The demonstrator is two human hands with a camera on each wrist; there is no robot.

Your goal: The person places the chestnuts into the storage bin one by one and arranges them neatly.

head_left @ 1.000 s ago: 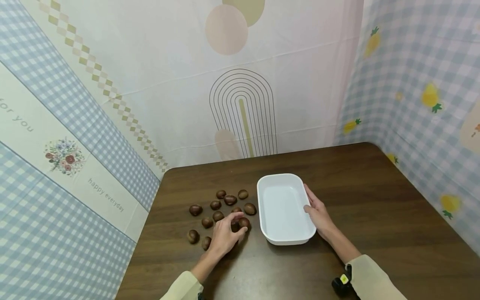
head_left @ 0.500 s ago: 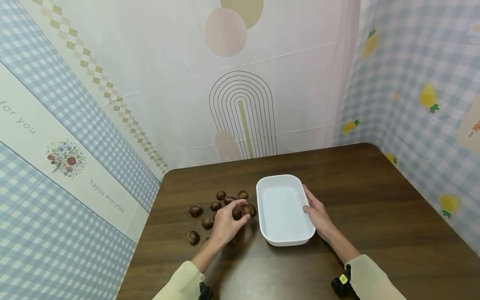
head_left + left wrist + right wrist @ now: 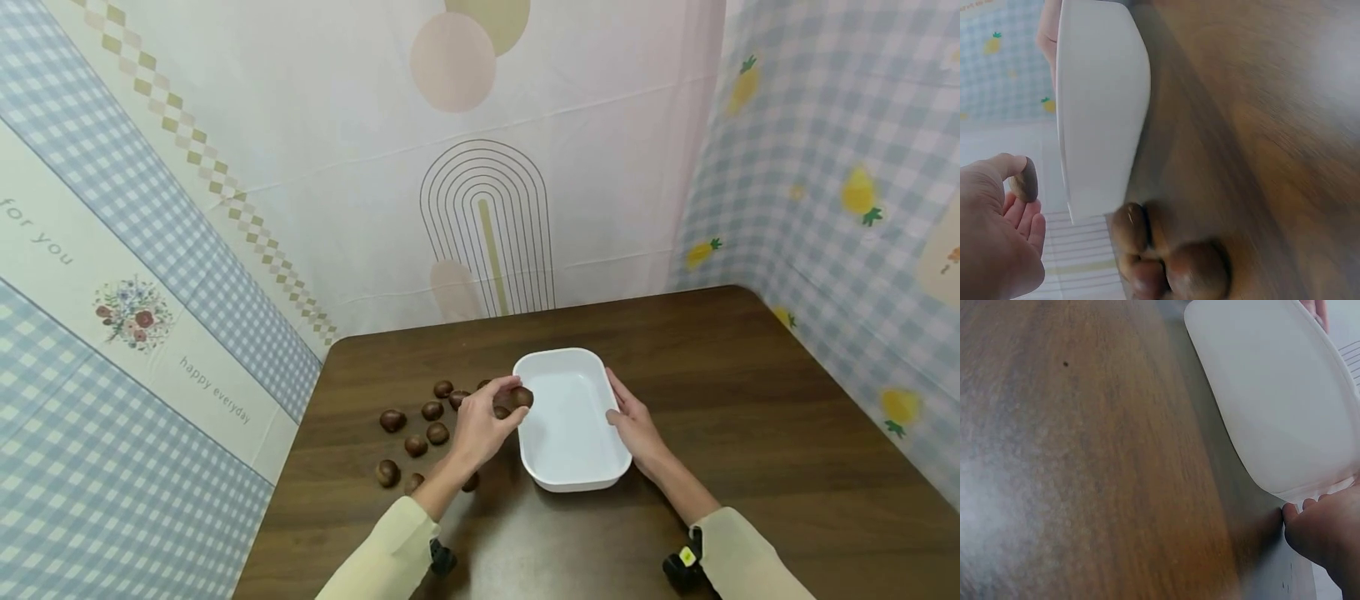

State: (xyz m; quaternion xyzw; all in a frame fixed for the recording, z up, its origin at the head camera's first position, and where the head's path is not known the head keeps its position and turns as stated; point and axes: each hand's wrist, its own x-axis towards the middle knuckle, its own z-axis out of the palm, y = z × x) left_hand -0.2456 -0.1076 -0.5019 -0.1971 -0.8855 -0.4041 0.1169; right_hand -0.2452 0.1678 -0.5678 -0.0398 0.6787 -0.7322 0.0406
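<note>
My left hand (image 3: 482, 425) pinches a brown chestnut (image 3: 522, 397) between thumb and fingers, right at the left rim of a white rectangular dish (image 3: 573, 429). In the left wrist view, that hand (image 3: 991, 228) holds the chestnut (image 3: 1025, 180) up beside the dish (image 3: 1100, 106). My right hand (image 3: 639, 432) grips the dish's right side, thumb over the rim; the right wrist view shows its fingers under the rim. No chestnut shows inside the dish. Several loose chestnuts (image 3: 438, 432) lie left of it, some partly hidden by my left hand and forearm.
The dark brown wooden table (image 3: 750, 417) stands against a wall hung with a pale printed cloth (image 3: 337, 208). Blue checked cloth (image 3: 795, 108) hangs on the right, and more on the left. A black wrist camera (image 3: 681, 571) sits at my right sleeve.
My left hand has picked up a chestnut from the pile and carried it up and right to the dish's left rim. The right hand and the dish stay in place.
</note>
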